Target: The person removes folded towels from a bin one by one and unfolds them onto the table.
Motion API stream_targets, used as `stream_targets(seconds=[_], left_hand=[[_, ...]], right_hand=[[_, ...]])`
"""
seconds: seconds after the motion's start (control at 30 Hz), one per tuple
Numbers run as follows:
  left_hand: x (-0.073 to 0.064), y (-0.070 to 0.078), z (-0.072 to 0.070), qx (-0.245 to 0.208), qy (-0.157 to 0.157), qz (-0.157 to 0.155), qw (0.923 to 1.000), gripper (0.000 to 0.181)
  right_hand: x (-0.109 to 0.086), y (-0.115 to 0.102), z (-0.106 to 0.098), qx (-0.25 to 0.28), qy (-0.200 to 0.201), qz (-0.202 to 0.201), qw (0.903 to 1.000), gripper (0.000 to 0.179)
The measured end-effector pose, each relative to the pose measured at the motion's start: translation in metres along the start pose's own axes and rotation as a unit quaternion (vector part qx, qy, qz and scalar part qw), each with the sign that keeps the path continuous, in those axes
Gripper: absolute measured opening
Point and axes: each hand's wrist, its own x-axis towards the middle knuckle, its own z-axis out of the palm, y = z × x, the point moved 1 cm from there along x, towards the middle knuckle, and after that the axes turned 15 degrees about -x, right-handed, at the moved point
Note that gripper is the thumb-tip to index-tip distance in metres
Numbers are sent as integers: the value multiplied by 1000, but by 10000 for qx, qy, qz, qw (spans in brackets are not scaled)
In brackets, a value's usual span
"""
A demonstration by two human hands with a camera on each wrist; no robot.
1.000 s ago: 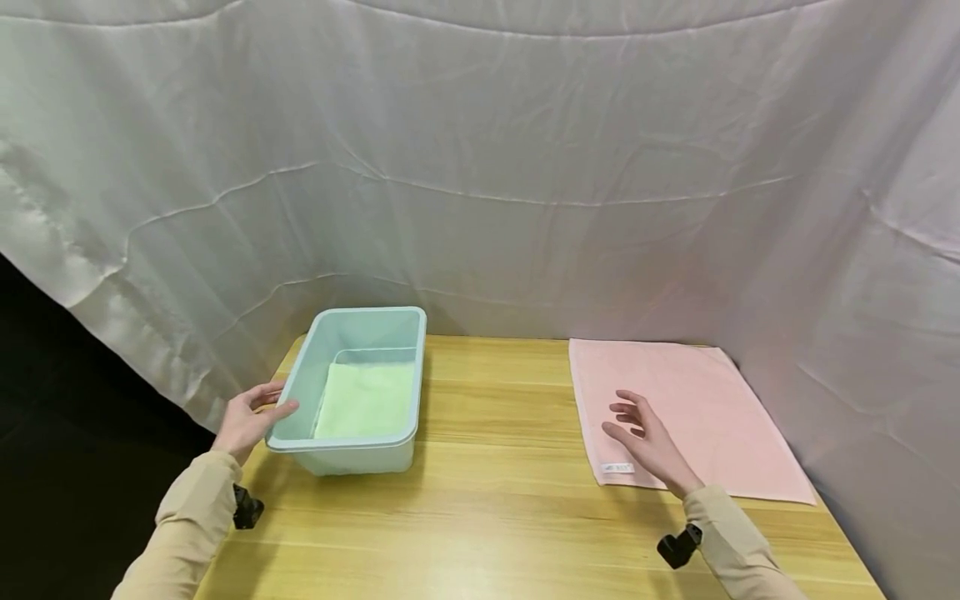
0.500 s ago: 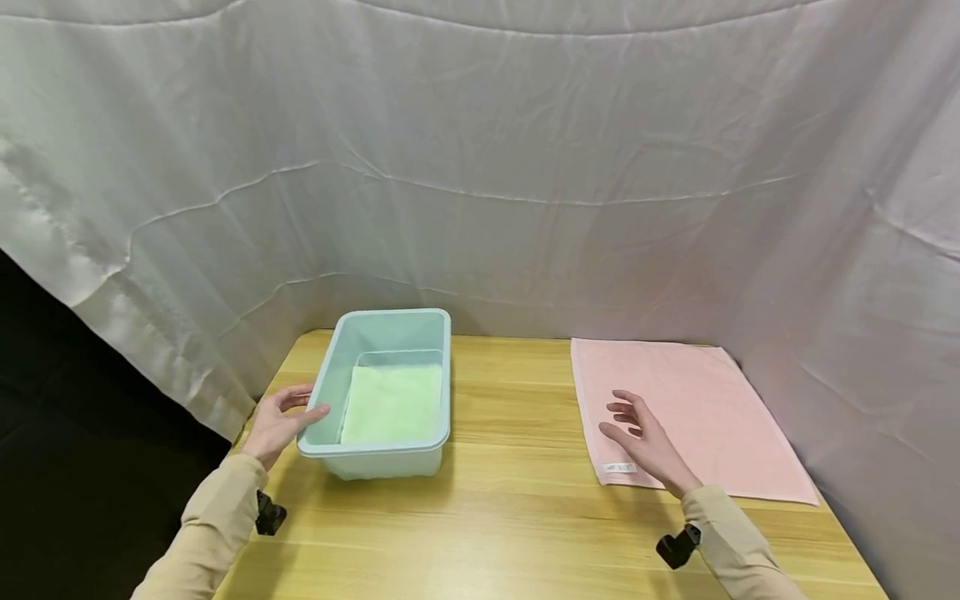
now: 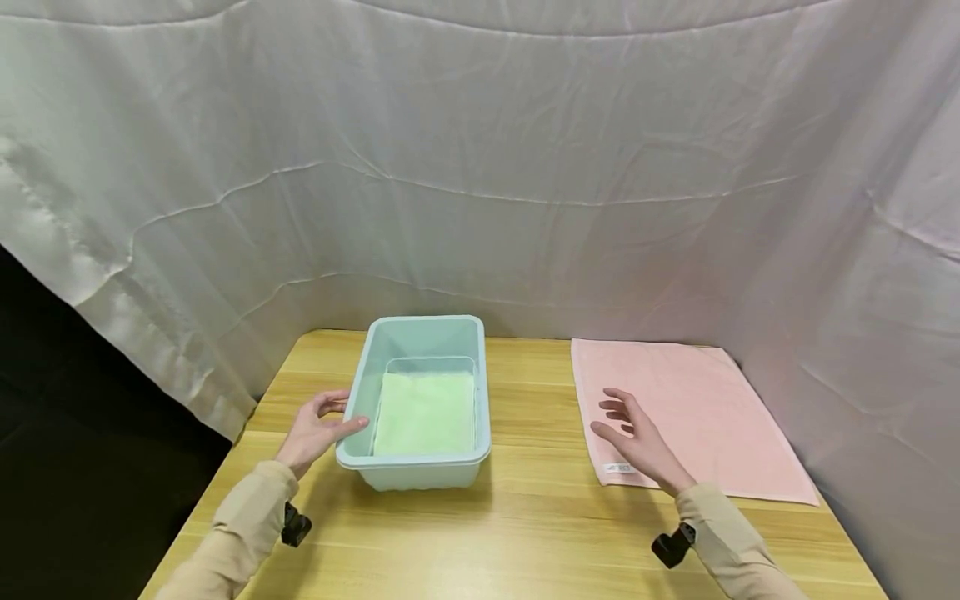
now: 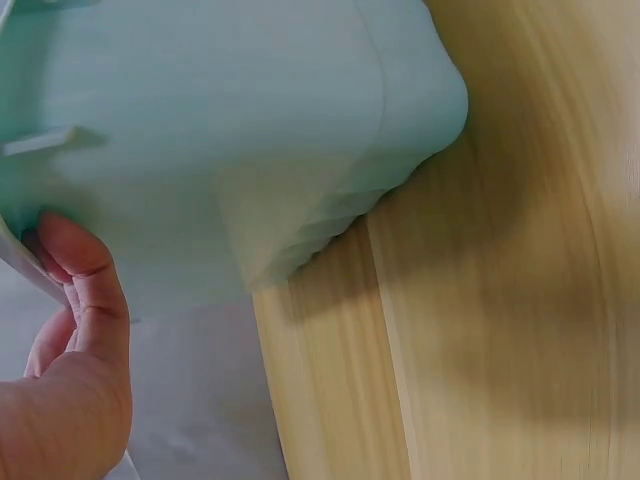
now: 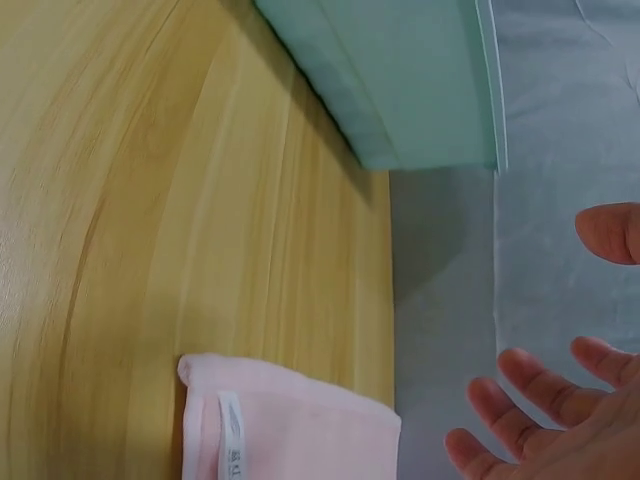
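A pale green-blue plastic tub (image 3: 420,477) stands left of centre in the head view. A light green folded cloth (image 3: 425,417) lies flat on its bottom. My left hand (image 3: 313,429) grips the tub's left rim, thumb over the inside and fingers outside; in the left wrist view fingers (image 4: 95,290) curl under the rim by the outer wall. Over the left edge of a spread pink towel (image 3: 697,408), my right hand (image 3: 637,437) hovers with loosely bent fingers and holds nothing. The right wrist view shows the towel's white label (image 5: 232,435) below the hand.
Both lie on a wood-grain table (image 3: 525,533). A grey-white curtain (image 3: 525,167) hangs along its back and right sides. Bare wood separates the tub from the towel. Each wrist carries a small black camera (image 3: 296,525).
My left hand has moved the tub to the right, and slightly toward me, with the green cloth inside it. The right hand has shifted only slightly left; the pink towel stays in place.
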Motion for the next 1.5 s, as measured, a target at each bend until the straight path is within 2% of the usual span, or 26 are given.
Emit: stream_targets(seconds=[0.17,0.47,0.87,1.17,1.5], left_hand=[[-3,-1,15,-135,-155,-24,9998,71],[-9,-4,38,-79,-212,57,9997,73],[-15,-9,61,-373,-423,219,9982,73],[-23,-10,79,-625,-519,166,9966,73],[-30,-12,98,-706,-689,214,9949,72]], right_hand=[[2,-10,2,-99,-20,-106,9999,63],[8,-27,8,-383,-125,-492,9980,62],[21,-56,12,-879,-301,-831,9922,69],[33,-81,14,-1348,-410,-1229,9824,69],[47,-105,17,-2007,-838,-1291,9675,76]])
